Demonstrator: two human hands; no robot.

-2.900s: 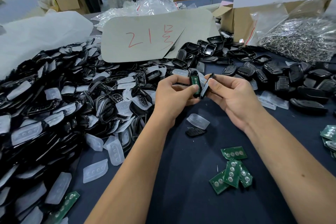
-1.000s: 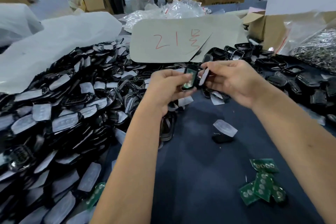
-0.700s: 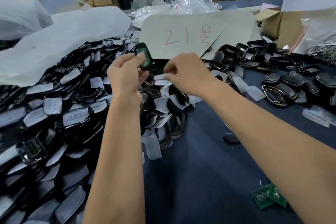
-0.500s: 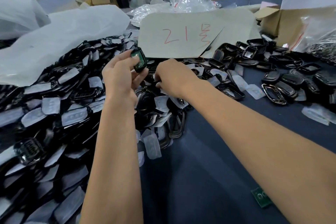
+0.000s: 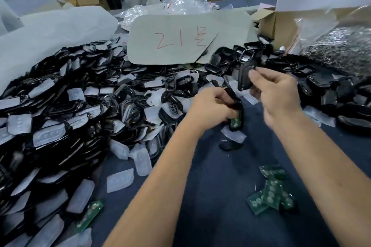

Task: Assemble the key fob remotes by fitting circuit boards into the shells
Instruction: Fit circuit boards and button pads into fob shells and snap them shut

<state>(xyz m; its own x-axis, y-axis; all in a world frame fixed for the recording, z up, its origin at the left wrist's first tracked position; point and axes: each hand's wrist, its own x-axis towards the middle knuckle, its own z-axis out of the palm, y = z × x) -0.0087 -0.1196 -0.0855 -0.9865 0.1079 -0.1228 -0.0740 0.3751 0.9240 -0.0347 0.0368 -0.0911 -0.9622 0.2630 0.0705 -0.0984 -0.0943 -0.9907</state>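
Observation:
My left hand (image 5: 210, 106) grips a black shell half with a green circuit board (image 5: 235, 119) seated in it, held over the dark blue table near the middle. My right hand (image 5: 275, 94) pinches a second black shell piece (image 5: 246, 75) just up and right of it, a small gap between the two parts. Several loose green circuit boards (image 5: 271, 192) lie on the cloth at the lower right. One more board (image 5: 90, 214) lies at the lower left.
A big heap of black shells and clear rubber button pads (image 5: 60, 110) fills the left side. More black shells (image 5: 331, 94) spread at the right. A grey card marked in red (image 5: 186, 40), cardboard boxes (image 5: 281, 24) and a bag of metal rings (image 5: 341, 46) stand behind.
My left hand carried the shell with the board from the pile's top down toward the table's middle. My right hand left the pile and now holds a black shell piece beside it.

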